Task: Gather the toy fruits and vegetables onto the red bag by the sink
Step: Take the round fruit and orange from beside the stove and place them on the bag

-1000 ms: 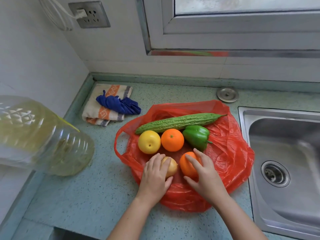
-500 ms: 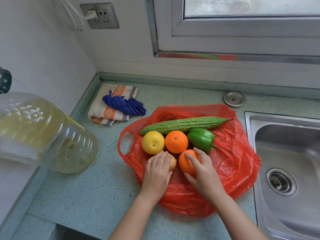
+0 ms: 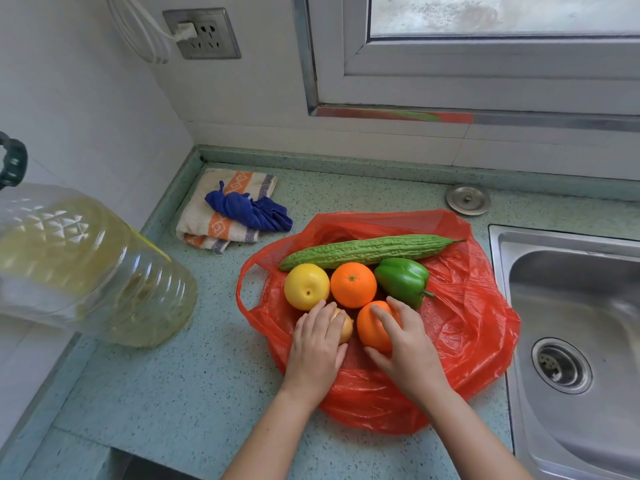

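The red bag [image 3: 467, 306] lies flat and crinkly on the counter [image 3: 173, 393], just beside the sink [image 3: 568, 271]. At the back of the bag is a long bumpy green gourd [image 3: 370, 251]. In front of it three toys sit in a row, all touching: a round yellow fruit [image 3: 306, 285], a bright orange [image 3: 353, 284] and a shiny green pepper [image 3: 401, 280]. Two more toys are nearer the person. The left hand [image 3: 317, 344] curls over a small pale toy [image 3: 344, 327]. The right hand [image 3: 405, 344] wraps its fingers and thumb round a second orange fruit [image 3: 372, 329]. The hands are side by side, a little apart.

The left hand covers most of the small pale toy, so I cannot tell what it is. The right hand hides part of the second orange fruit. The sink is cut off at the right edge. A big oil bottle [image 3: 86, 271] on the left is blurry and cut off too.
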`<action>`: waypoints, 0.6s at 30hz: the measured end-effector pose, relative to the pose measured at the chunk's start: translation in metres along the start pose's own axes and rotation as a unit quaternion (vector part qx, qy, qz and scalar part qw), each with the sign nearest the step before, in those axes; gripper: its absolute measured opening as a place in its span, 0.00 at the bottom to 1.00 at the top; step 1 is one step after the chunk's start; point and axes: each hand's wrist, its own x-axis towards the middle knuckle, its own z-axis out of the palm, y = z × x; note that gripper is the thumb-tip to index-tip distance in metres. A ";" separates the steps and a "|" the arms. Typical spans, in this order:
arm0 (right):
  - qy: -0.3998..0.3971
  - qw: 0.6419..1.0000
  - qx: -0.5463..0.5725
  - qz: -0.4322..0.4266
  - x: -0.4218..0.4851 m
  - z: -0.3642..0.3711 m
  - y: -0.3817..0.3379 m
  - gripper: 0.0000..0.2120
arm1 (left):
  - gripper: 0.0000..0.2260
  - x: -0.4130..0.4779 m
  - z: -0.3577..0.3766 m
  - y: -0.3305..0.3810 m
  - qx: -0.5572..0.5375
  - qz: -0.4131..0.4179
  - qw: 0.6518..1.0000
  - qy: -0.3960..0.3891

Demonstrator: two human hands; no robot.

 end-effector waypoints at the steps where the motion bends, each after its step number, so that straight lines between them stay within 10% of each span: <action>1: 0.001 1.000 0.000 0.000 0.000 0.000 0.000 0.35 | 0.29 0.000 0.000 0.000 0.000 -0.001 1.000 -0.001; 18: 0.062 0.995 -0.076 0.003 -0.013 -0.024 -0.012 0.30 | 0.19 -0.003 -0.018 0.012 -0.015 -0.006 0.999 0.035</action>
